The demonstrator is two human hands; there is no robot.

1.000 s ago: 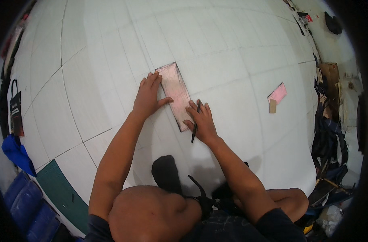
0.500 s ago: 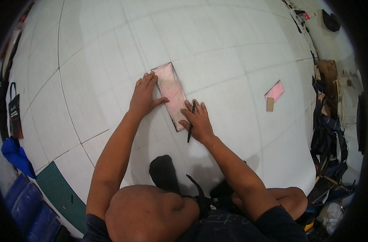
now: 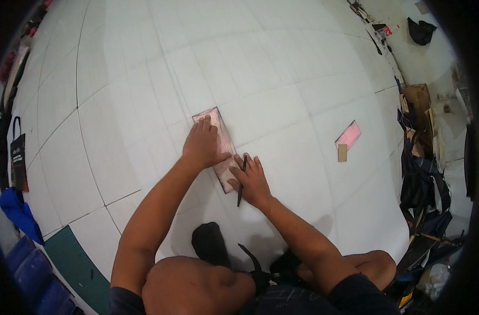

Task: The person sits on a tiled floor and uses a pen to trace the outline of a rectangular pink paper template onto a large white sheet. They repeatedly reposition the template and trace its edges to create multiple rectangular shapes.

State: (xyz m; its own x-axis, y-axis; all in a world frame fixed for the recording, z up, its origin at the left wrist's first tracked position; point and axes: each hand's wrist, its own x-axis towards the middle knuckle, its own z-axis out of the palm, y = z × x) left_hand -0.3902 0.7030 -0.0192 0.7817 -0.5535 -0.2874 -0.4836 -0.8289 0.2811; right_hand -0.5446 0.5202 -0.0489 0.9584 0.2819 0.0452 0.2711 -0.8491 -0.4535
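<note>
A long pink rectangular piece (image 3: 226,137) with dark edges lies aslant on the white sheet in front of me. My left hand (image 3: 201,147) rests flat on its upper part, fingers together and stretched out, thumb out to the right. By the lower right edge of the piece is my right hand (image 3: 255,185), with its thumb and a fingertip touching the pink surface. A slim black pen (image 3: 240,195) is tucked between the right hand's fingers, its lower end pointing back toward me.
Off to the right lies a smaller pink piece (image 3: 349,134) with a little brown tab (image 3: 343,153) against it. At lower left are a green mat (image 3: 77,268) and blue cloth (image 3: 19,212). Bags and clutter (image 3: 426,184) line the right edge. My dark-socked foot (image 3: 210,244) is close by.
My left hand has shifted from the left edge of the pink piece onto its top. The whole view has moved slightly. The right hand keeps the pen beside the piece.
</note>
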